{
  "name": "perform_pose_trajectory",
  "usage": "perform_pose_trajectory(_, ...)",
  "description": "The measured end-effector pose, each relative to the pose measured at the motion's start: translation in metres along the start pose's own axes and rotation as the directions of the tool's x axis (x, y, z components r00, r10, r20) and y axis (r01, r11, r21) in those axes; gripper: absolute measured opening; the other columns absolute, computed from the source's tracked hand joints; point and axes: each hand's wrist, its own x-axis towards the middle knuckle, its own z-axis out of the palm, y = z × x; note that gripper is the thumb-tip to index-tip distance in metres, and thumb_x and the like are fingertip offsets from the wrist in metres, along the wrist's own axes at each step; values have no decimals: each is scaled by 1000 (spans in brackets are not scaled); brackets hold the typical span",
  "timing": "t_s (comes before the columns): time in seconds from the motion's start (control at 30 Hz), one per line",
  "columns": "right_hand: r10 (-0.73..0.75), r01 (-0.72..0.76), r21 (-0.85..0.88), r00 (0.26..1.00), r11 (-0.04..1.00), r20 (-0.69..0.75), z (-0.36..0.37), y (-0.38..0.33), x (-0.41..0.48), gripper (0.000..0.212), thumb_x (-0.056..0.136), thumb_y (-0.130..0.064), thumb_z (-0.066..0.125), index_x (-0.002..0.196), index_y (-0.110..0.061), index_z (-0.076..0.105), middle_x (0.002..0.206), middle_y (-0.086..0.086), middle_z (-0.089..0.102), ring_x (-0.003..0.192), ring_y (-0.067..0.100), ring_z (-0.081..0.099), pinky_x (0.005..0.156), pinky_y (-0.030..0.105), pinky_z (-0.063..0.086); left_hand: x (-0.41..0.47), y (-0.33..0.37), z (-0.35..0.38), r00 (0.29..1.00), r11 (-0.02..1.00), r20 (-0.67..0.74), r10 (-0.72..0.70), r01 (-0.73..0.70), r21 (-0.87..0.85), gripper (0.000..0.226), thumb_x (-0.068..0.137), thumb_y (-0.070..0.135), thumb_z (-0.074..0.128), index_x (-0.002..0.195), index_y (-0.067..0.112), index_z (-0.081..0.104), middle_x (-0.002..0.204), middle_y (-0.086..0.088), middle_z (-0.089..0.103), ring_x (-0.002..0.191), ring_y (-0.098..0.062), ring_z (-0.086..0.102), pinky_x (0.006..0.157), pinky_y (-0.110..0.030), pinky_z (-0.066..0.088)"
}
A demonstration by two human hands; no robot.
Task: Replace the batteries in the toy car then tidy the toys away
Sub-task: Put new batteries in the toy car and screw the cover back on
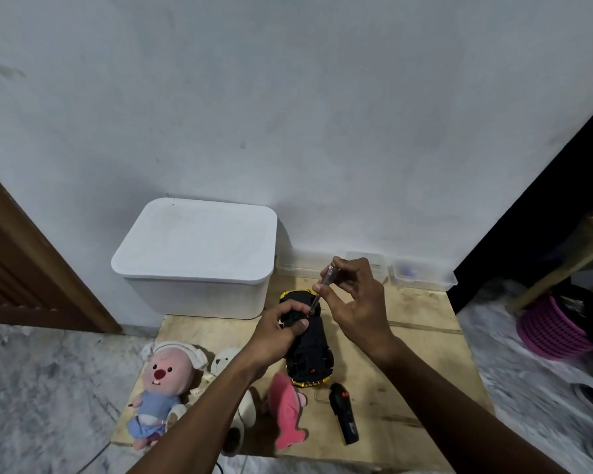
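Note:
A black toy car (310, 350) with gold trim lies upside down on a low wooden board (408, 364). My left hand (281, 331) grips the car's far half from the left and holds it steady. My right hand (351, 299) pinches a small screwdriver (322, 285) upright, with its tip set against the car's underside. A black remote control (344, 417) lies on the board just below the car. No batteries are visible.
A white lidded storage box (199, 254) stands at the back left of the board. A pink plush with headphones (163, 381), a white bear plush (225, 362) and a pink fish plush (288, 410) lie in front. Clear plastic containers (421, 273) sit against the wall. A purple basket (552, 330) is at right.

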Motion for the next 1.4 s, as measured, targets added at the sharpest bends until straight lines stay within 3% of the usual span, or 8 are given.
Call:
perform_pose_trajectory(0.13,-27,24,35,995,999,92,0,-4,-1,55,80,11,73,117,-23,51,108,4,70,104,18,70,95,38,55,1,1,-1,1000,1000,8,6,-6,-6,31,93,5,65,84,33,73,96,4,68,85,-15,66,66,-30,56)
perform_pose_trajectory(0.37,43,-41,19,997,999,-59,3,1,-5,55,79,6,76,116,-27,51,99,-3,70,87,12,70,77,29,59,-1,-2,-1,1000,1000,29,4,-4,-1,39,93,4,62,99,42,72,115,-2,66,98,-18,67,70,-28,57)
perform_pose_trajectory(0.47,106,-104,24,990,994,-91,2,-2,-6,60,82,1,75,118,-37,47,105,-3,70,94,12,70,69,28,61,-1,1,-3,998,997,59,-38,41,-58,63,95,4,58,131,55,53,130,5,60,114,-19,63,79,-34,61)
perform_pose_trajectory(0.57,150,-138,89,978,986,-145,-2,-2,-1,53,83,0,74,121,-30,50,104,0,70,94,17,71,67,39,63,2,4,-6,993,980,75,-92,103,-170,85,94,-1,56,143,61,26,129,5,60,112,-25,64,68,-40,63)
perform_pose_trajectory(0.77,248,-208,204,949,956,-194,-8,-2,14,54,84,5,72,120,-29,51,103,8,68,87,26,71,65,47,63,5,2,-13,962,846,232,-141,239,-477,54,88,1,67,139,15,53,122,-18,70,108,-35,69,69,-46,61)
perform_pose_trajectory(0.93,284,-226,262,936,938,-210,-12,-1,22,57,83,8,72,117,-33,52,103,13,66,85,28,72,62,38,61,7,-3,-10,927,711,363,-97,320,-626,83,72,28,88,144,15,48,143,-27,53,121,-42,61,81,-51,60)
perform_pose_trajectory(1.13,296,-245,251,935,937,-193,-10,4,22,53,83,6,73,114,-32,54,103,13,65,86,28,72,62,40,62,9,-6,0,917,550,382,-113,378,-745,95,72,36,87,150,11,39,146,-28,49,130,-44,53,90,-56,55)
perform_pose_trajectory(1.4,302,-276,153,935,949,-185,-16,21,16,50,82,3,74,116,-28,56,100,5,67,86,23,73,65,39,63,16,-9,13,980,843,121,-159,199,-499,61,89,44,64,146,45,42,134,-4,66,121,-24,64,102,-49,52)
